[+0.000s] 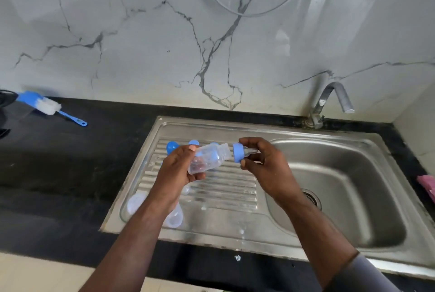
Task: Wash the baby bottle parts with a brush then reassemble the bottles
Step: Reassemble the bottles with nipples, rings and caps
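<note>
**Reassembly under way: a collar is about to meet its bottle**

The left grip (179,169) is wrapped round the base end of a clear bottle (209,158). It holds the bottle on its side above the drainboard (230,188), with the open neck pointing right. The right grip (263,162) pinches a blue collar (238,152) by its rim, and the clear teat (250,151) pokes out toward the palm. Collar and neck are just beside each other and, as far as I can tell, not yet threaded.

From this, washing looks finished. The brush (48,106) lies well apart at the far left of the desk (58,174), and no water runs from the tap (334,98).

What seems left is screwing this collar on, capping the bottle, then repeating for the rest. Blue caps (171,147) lie on the drainboard behind the left grip. Clear pieces (136,202) lie by the left forearm, partly hidden, so I cannot say exactly what they are.
</note>
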### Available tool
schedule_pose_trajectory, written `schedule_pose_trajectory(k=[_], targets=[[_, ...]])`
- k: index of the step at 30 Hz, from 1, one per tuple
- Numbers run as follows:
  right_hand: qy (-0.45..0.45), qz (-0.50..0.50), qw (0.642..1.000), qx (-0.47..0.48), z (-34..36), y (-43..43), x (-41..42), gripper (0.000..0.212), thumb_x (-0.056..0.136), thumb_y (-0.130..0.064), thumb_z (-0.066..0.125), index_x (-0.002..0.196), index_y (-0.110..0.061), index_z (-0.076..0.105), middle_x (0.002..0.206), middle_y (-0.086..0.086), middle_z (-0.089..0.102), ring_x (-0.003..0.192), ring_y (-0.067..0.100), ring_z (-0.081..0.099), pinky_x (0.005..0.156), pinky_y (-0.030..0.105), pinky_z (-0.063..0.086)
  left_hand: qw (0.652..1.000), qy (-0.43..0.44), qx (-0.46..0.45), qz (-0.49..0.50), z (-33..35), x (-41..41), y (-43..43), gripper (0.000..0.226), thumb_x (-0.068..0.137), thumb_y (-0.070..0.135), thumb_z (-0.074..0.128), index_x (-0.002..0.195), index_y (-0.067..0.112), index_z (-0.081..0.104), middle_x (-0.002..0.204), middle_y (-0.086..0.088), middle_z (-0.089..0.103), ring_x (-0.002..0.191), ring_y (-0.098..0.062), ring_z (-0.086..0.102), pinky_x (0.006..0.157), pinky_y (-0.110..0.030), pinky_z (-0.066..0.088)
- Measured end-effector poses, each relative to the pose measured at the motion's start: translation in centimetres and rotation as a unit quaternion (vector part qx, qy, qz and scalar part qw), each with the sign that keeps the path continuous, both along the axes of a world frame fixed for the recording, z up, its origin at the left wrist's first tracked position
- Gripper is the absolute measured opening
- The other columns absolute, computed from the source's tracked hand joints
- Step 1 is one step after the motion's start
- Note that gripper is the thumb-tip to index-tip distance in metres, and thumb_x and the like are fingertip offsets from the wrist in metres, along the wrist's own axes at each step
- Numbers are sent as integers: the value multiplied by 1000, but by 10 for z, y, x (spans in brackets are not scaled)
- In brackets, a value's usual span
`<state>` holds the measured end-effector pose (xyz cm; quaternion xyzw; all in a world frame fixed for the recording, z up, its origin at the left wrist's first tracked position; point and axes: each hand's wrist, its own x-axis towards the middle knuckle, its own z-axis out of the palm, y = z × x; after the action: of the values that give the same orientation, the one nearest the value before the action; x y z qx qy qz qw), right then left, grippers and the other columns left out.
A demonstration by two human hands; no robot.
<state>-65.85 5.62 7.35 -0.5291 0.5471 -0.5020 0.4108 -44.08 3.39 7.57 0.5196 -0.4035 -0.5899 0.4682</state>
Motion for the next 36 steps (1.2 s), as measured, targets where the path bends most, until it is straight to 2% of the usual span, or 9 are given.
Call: schedule_pose_trajectory(k=[6,12,16,21,25,29,32,34,36], targets=[[25,6,999,-26,20,4,-3,47,81,11,72,116,-20,69,112,-8,72,93,23,69,84,32,59,998,-5,-18,-63,15,-6,-12,24,103,29,53,109,17,73,101,-19,73,90,-34,73,67,-36,60],[30,0,999,-30,28,7,0,43,79,10,76,112,-19,71,106,-1,74,93,22,70,84,30,58,989,-64,-67,-115,25,1,-23,22,103,29,53,110,19,71,99,-12,73,78,-22,73,61,-29,58],[68,2,998,18,43,10,10,13,91,-24,72,96,-11,72,76,12,74,66,26,71,67,32,58,984,-55,-99,-140,28,7,-25,22,104,25,51,107,17,71,100,-14,70,85,-25,73,64,-33,60],[44,-63,993,90,51,14,23,58,86,-63,51,92,-9,72,84,13,75,65,35,73,56,39,58,981,-7,-97,-166,24,11,-23,21,104,23,52,106,18,73,103,-19,69,84,-29,72,70,-42,61],[-55,-55,996,49,48,26,21,43,91,-37,64,127,-15,62,116,12,70,86,35,74,67,48,61,985,26,-72,-157,22,13,-19,24,105,22,49,108,13,71,102,-20,70,83,-25,73,70,-40,62],[21,-3,1000,-3,41,32,25,49,81,3,78,124,-18,67,116,2,69,88,22,68,66,41,60,983,35,-59,-169,22,15,-15,24,105,23,48,107,14,71,98,-18,70,81,-23,73,72,-39,63],[75,-33,997,17,47,33,34,25,90,-32,72,108,-15,71,88,8,76,68,24,69,54,38,54,982,39,-58,-175,23,17,-12,24,105,23,49,109,13,70,97,-17,70,81,-23,72,73,-39,63],[101,-58,990,76,50,34,37,55,89,-65,49,101,-15,69,75,11,76,56,28,67,49,31,45,981,34,-60,-184,22,20,-11,24,105,24,49,111,12,70,100,-19,70,84,-25,73,75,-40,63],[67,-90,990,85,49,37,34,65,90,-71,38,107,-14,67,78,13,76,54,32,66,46,28,42,981,40,-53,-181,22,23,-8,25,105,23,49,112,10,69,104,-23,69,84,-25,72,75,-40,63]])
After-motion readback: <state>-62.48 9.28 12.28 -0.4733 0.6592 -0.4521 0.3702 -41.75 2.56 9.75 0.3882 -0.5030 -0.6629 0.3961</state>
